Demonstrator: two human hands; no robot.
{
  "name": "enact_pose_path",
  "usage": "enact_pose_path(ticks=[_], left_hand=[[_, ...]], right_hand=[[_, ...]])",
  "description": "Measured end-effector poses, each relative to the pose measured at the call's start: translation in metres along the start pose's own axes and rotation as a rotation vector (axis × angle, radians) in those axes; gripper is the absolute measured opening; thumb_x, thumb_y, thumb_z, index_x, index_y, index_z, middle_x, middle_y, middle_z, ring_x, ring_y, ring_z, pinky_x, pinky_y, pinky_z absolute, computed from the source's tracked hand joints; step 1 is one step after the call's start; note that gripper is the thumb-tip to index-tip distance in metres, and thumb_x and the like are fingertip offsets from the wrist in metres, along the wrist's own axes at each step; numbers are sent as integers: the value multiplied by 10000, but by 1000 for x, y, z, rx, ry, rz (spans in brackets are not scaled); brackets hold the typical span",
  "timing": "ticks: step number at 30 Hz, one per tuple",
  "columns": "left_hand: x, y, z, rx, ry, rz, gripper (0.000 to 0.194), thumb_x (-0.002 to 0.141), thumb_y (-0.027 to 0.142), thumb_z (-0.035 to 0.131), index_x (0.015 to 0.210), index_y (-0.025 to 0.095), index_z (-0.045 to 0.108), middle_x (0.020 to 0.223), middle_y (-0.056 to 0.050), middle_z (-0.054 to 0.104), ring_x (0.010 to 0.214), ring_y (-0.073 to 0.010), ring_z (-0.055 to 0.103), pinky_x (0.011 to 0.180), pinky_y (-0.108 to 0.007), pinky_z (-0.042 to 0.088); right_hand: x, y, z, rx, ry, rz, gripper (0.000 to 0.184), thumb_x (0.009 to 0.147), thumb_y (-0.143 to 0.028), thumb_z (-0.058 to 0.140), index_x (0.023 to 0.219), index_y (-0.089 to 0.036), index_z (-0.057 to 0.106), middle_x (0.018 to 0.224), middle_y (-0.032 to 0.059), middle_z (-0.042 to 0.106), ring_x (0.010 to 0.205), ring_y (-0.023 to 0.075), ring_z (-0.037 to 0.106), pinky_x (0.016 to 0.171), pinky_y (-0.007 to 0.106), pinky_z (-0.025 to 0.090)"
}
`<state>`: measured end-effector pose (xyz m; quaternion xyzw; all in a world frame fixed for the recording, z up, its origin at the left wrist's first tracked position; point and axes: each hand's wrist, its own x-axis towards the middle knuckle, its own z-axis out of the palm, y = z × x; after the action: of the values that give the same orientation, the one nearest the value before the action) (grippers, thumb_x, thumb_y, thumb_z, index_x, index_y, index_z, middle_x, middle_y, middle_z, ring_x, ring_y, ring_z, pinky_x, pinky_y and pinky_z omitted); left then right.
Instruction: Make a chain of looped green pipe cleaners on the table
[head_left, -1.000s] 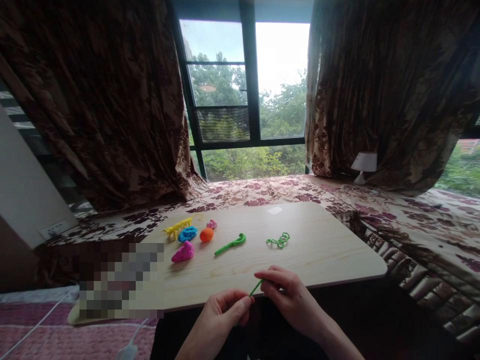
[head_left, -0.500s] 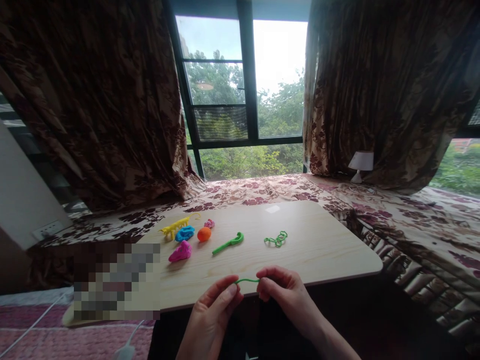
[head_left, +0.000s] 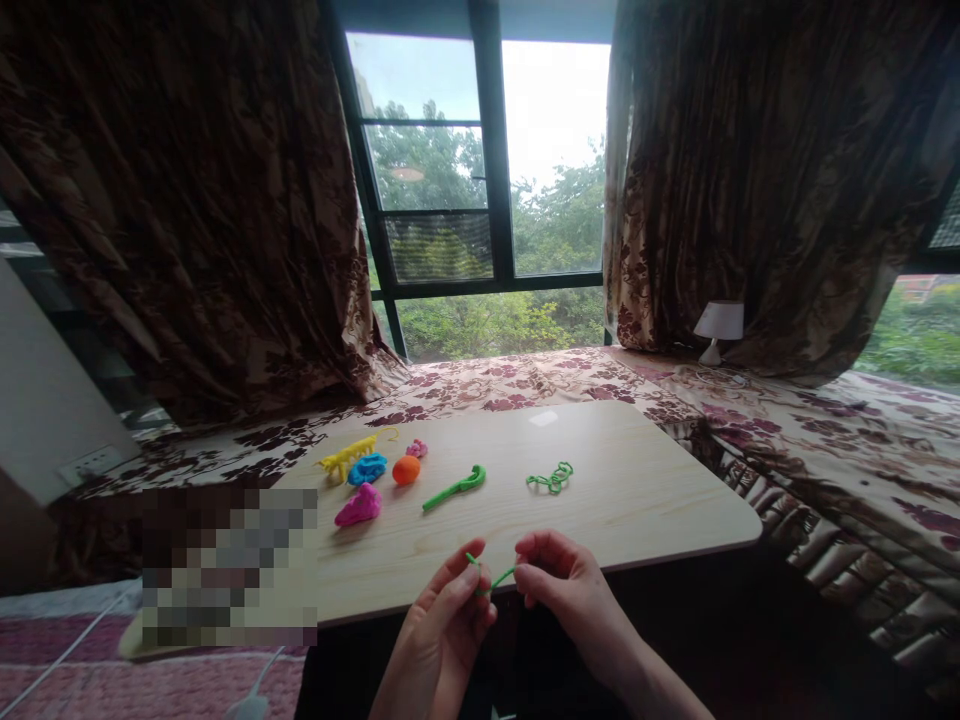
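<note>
A thin green clay strand [head_left: 504, 578] stretches between my two hands above the table's near edge. My left hand [head_left: 448, 607] pinches one end, which bends up past the fingertips. The other end sits between the thumb and fingers of my right hand [head_left: 556, 570]. Beyond them on the table lie a green clay cane shape [head_left: 455, 489] with a curled end and a cluster of linked green clay loops [head_left: 551, 479].
On the wooden tabletop [head_left: 600, 530], to the left, are a magenta clay lump [head_left: 358, 505], an orange ball [head_left: 406, 470], a blue clay piece [head_left: 367, 469], a yellow many-legged figure [head_left: 349, 457] and a small pink piece [head_left: 416, 449]. A white lamp [head_left: 721, 322] stands behind, right.
The green strand has gone from a nearly straight span to a bent one, its left end now curving up at my left fingertips. Both hands have shifted slightly.
</note>
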<state>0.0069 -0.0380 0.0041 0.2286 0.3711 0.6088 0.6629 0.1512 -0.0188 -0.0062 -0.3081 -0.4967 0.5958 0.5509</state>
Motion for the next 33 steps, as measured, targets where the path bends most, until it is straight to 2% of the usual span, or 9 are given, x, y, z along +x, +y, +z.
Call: enact_pose_path(ticks=[2,6,14,17,20,21,24,28,33], left_hand=[[3,-4,-1,14,24,11,338,591,156,694,919,168,614,600,31,590,470,-68,547,470,-186,473],[5,-9,-2,8,47,0,231,578,162,707,793,156,624,591,17,607,474,-80,555,464,-190,469],[2,-9,1,32,86,-48,185,615,125,669,796,148,634,637,-3,641,541,-99,602,510,-199,503],[3,-8,0,23,112,-38,177,618,116,662,789,149,629,616,9,627,518,-94,593,491,-197,498],[4,-7,-3,21,138,-10,185,614,111,664,794,143,634,618,4,630,509,-90,587,477,-189,487],[5,-6,-4,21,142,1,191,612,112,667,799,141,638,626,-1,636,517,-91,589,479,-187,484],[6,-7,-6,30,153,33,206,598,124,687,800,132,652,646,-25,656,571,-100,603,504,-180,479],[9,-7,-9,40,171,105,232,552,157,733,774,125,671,687,-39,671,650,-110,614,553,-174,478],[10,-5,-13,50,208,139,260,504,196,763,741,127,681,653,-25,659,623,-102,603,567,-180,476]], right_hand=[[-2,0,0,31,-7,11,157,703,-234,663,840,-172,617,736,-20,578,586,80,487,563,208,404],[-4,0,0,70,-30,49,125,716,-235,666,805,-158,625,670,-28,566,569,68,475,584,201,385],[-6,3,5,67,-57,31,135,753,-259,633,828,-148,627,683,-3,598,591,80,501,592,208,401],[5,2,-10,-118,-50,-25,222,794,-330,571,935,-163,605,800,33,628,651,115,551,581,225,433],[32,-7,-41,-551,62,-173,299,839,-362,470,1058,-176,555,916,58,625,728,146,586,592,244,461],[44,-11,-53,-766,115,-212,297,859,-358,418,1039,-173,563,887,55,627,717,146,589,594,248,463],[79,-22,-77,-954,172,-245,223,814,-287,466,923,-167,619,914,66,610,708,149,578,677,283,448],[106,-20,-76,-1117,135,-254,120,703,-250,589,778,-196,666,899,56,597,797,183,555,750,301,401],[114,-10,-63,-1221,95,-226,47,649,-206,627,656,-173,660,876,88,603,940,245,510,831,330,346]])
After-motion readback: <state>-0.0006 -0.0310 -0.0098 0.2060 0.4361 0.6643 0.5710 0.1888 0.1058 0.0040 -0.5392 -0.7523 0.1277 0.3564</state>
